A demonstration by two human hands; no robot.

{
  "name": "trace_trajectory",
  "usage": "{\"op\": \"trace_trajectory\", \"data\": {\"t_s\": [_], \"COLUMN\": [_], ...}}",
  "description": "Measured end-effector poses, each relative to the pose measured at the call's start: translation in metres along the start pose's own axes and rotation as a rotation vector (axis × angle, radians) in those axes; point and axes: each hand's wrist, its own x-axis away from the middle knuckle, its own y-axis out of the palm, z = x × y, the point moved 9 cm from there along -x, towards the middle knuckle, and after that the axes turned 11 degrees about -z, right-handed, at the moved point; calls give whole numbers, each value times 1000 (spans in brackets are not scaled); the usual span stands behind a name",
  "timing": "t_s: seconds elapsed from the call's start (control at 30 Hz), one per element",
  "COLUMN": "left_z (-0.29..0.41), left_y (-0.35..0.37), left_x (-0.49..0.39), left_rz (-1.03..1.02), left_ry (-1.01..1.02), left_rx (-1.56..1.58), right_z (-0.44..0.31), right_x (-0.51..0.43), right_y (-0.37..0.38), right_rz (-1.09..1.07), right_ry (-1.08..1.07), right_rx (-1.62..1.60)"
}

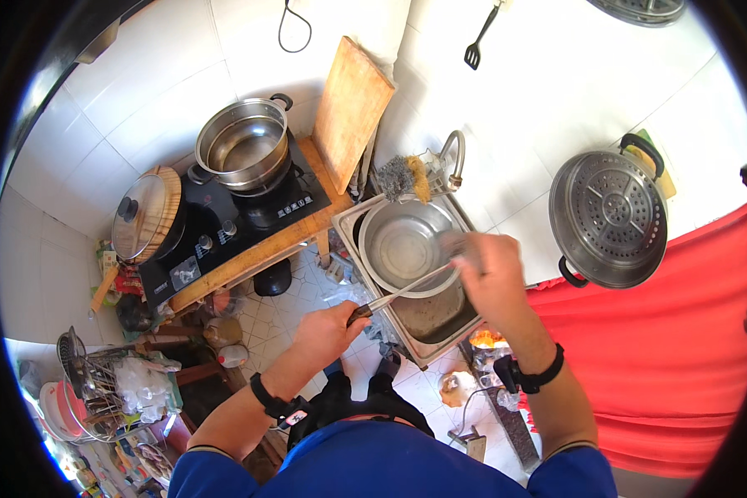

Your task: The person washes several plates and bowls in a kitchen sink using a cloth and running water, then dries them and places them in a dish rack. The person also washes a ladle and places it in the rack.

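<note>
My left hand [330,333] grips the dark handle of a long metal cooking utensil [404,291], which slants up to the right across the sink. At its far end my right hand [495,277] is closed around the shaft. A blurred grey-brown thing [455,243] shows beside the right fingers; I cannot tell whether it is the utensil's head or a scrubber. Beneath the utensil, a wide metal basin [373,249] rests in the stainless steel sink [420,355]. The curved faucet [457,155] rises behind the basin.
Left of the sink, a steel pot [243,146] and a lidded wok [146,215] stand on a black gas stove [224,239]. A wooden cutting board [355,112] leans on the wall. Scrubbers [396,177] sit behind the sink. A steamer tray [610,218] hangs right, above a red curtain [660,348].
</note>
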Motion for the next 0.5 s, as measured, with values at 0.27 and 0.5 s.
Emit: {"op": "trace_trajectory", "data": {"t_s": [0.27,0.5], "left_z": [4,-18], "left_y": [-1,-14], "left_x": [12,25], "left_rz": [122,120], "left_ry": [62,74], "left_rx": [-169,-218], "right_z": [66,74], "right_x": [5,-16], "right_y": [7,102], "right_rz": [170,-129], "right_ry": [207,182], "right_rx": [0,92]}}
